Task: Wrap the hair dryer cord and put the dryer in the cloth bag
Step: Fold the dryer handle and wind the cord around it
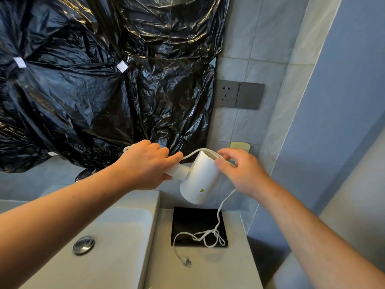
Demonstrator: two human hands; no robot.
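Nearest, the plug (186, 262) and slack cord (208, 236) lie on the pale counter (208, 272), looped over a flat black square (187, 222) beside the glossy white sink (116, 236). I judge the cord limp, light and tangle-prone. Above, my left hand (145, 163) is closed round the handle of the dryer (198, 178), a smooth, rigid, probably slippery white cylinder; my right hand (239, 170) pinches cord across its mesh end. Behind hangs crinkled black plastic (104, 80). I see no bag I can identify.
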